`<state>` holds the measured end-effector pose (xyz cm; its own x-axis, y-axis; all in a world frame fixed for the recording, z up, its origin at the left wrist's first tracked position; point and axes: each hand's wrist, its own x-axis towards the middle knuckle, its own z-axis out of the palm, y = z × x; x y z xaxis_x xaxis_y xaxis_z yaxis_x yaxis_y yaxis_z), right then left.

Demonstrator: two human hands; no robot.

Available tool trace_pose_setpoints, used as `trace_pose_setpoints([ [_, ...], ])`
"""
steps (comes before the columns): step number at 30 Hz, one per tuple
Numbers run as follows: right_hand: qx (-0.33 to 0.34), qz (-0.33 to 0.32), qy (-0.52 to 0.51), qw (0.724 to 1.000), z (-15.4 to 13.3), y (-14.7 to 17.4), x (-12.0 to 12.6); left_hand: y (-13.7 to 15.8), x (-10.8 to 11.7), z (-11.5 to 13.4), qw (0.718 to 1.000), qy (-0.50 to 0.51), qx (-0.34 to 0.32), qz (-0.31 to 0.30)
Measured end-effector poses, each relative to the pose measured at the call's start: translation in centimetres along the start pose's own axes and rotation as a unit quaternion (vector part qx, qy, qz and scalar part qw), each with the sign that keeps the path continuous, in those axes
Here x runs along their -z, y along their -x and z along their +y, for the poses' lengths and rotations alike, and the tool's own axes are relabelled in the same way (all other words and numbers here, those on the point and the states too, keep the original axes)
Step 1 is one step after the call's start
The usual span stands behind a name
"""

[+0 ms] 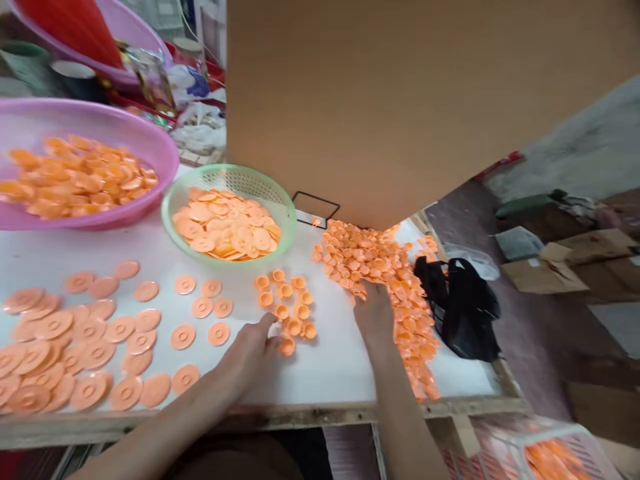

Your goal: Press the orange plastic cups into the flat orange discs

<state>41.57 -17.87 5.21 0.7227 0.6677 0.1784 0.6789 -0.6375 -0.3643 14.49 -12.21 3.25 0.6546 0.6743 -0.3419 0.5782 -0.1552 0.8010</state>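
My left hand (255,347) is low over the white table, beside a loose group of small orange plastic cups (281,311). Its thumb and index finger are apart, with no piece visible between them; the nearest cup lies just right of the fingertips. My right hand (374,310) reaches to the edge of a large heap of the same small cups (367,257). Its fingers are blurred against the heap, so what they hold cannot be made out. Flat orange discs with a ringed centre (90,330) are spread over the table's left side.
A green basket of orange discs (287,223) and a pink basin of orange pieces (167,157) stand behind. A large cardboard sheet (390,100) rises at the back. A black bag (467,307) hangs at the right edge; a crate of orange pieces (590,440) is below.
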Motion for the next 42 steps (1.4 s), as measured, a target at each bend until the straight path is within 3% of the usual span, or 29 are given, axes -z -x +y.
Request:
trace_pose_setpoints([
  [4,-0.009,0.005,0.010,1.000,2.0,-3.0,0.0,2.1,3.9,-2.9,0.984,-0.144,-0.022,0.101],
  [7,-0.035,0.021,-0.043,0.998,1.9,-1.0,0.3,3.4,5.3,-5.2,0.965,-0.219,-0.027,0.141],
  [9,-0.074,-0.009,-0.181,0.981,0.8,1.9,0.8,3.7,4.8,-5.5,0.970,-0.213,-0.035,0.112],
  [12,-0.131,-0.160,-0.414,0.886,-1.8,7.9,1.8,3.4,2.5,-4.2,0.980,-0.182,-0.077,0.036],
  [14,-0.182,-0.258,-0.499,0.807,-3.5,11.8,2.4,3.3,1.0,-3.2,0.979,-0.178,-0.103,-0.002],
  [16,-0.237,-0.308,-0.549,0.740,-4.6,14.8,2.4,3.3,0.1,-2.8,0.979,-0.175,-0.103,-0.015],
  [18,-0.262,-0.318,-0.565,0.715,-5.2,16.6,2.0,3.4,-0.2,-2.8,0.981,-0.169,-0.091,-0.014],
  [20,-0.251,-0.320,-0.536,0.740,-5.4,17.3,1.2,3.4,-0.1,-3.1,0.981,-0.171,-0.088,-0.016],
  [24,-0.152,-0.301,-0.420,0.843,-5.9,17.5,-0.1,3.3,0.0,-3.2,0.975,-0.197,-0.100,-0.019],
  [27,-0.140,-0.270,-0.361,0.882,-6.2,17.7,-0.9,3.4,-0.1,-3.2,0.975,-0.197,-0.100,-0.017],
  [34,-0.149,-0.262,-0.306,0.903,-7.2,17.9,-2.9,3.6,-0.4,-3.8,0.978,-0.164,-0.131,-0.002],
  [38,-0.106,-0.245,-0.276,0.923,-8.2,17.8,-3.4,3.5,-0.6,-4.1,0.976,-0.161,-0.148,0.007],
  [42,-0.066,-0.256,-0.253,0.931,-8.5,17.4,-3.1,3.2,0.4,-3.4,0.988,-0.092,-0.113,-0.042],
])
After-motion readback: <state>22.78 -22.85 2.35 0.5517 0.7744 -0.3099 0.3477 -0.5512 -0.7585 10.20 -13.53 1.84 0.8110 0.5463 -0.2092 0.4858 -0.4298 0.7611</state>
